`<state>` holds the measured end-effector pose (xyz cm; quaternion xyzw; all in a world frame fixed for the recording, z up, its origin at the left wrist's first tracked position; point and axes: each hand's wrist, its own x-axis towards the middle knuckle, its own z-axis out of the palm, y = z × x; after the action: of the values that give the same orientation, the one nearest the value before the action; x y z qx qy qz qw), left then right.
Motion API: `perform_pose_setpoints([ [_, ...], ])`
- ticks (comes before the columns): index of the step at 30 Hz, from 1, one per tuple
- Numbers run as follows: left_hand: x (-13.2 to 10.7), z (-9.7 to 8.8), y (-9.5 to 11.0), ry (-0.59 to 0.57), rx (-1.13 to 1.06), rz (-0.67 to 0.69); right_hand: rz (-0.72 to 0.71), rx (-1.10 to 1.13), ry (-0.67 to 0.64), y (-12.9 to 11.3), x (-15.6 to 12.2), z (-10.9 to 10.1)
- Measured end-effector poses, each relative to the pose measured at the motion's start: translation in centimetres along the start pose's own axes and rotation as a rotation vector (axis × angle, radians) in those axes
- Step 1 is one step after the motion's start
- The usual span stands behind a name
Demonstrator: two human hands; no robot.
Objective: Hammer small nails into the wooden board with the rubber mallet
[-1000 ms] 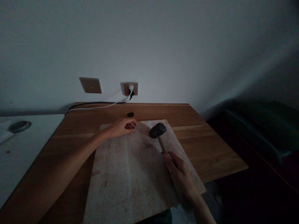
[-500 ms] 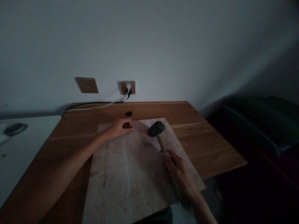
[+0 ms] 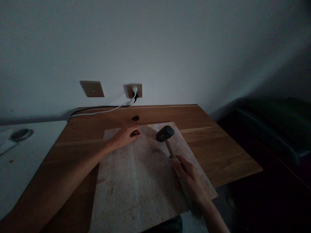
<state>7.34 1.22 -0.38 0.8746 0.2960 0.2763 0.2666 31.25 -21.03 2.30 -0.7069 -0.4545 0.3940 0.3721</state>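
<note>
Mallet is over the far right part of the wooden board, dark head pointing away from me. Can't tell if the head touches the board. My right hand is clamped round the handle, at the board's right side. Left hand is over the board's far left part, fingers curled in toward the thumb; can't tell if the tips meet or pinch anything. Hands well apart. Between them, just nearer me than the mallet head: a few thin dark bits on the board, too small to identify. Board lies flat on the wood table. Dark oval hole just beyond it. Black and white cables run along the table's back edge up to the wall outlet; blank plate left of that. White surface adjoins at left.
</note>
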Motion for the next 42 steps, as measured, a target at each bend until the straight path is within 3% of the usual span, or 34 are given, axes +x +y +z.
perform_pose_setpoints([
  [11,0.0,0.4,0.2,0.024,0.003,0.062,0.012,-0.016,-0.008,-0.5,-0.2,0.1],
  [23,-0.1,0.6,0.0,0.053,-0.042,0.009,-0.042,-0.079,-0.014,-1.3,-0.4,-0.1],
  [32,0.1,0.3,0.1,0.021,-0.125,-0.085,-0.130,-0.029,-0.130,-4.2,1.4,2.1],
  [36,0.0,0.0,0.6,0.038,-0.125,-0.097,-0.111,-0.105,-0.183,-4.6,1.8,2.9],
  [42,0.1,-0.1,0.6,0.025,-0.157,-0.118,-0.147,-0.116,-0.163,-4.5,1.8,3.1],
])
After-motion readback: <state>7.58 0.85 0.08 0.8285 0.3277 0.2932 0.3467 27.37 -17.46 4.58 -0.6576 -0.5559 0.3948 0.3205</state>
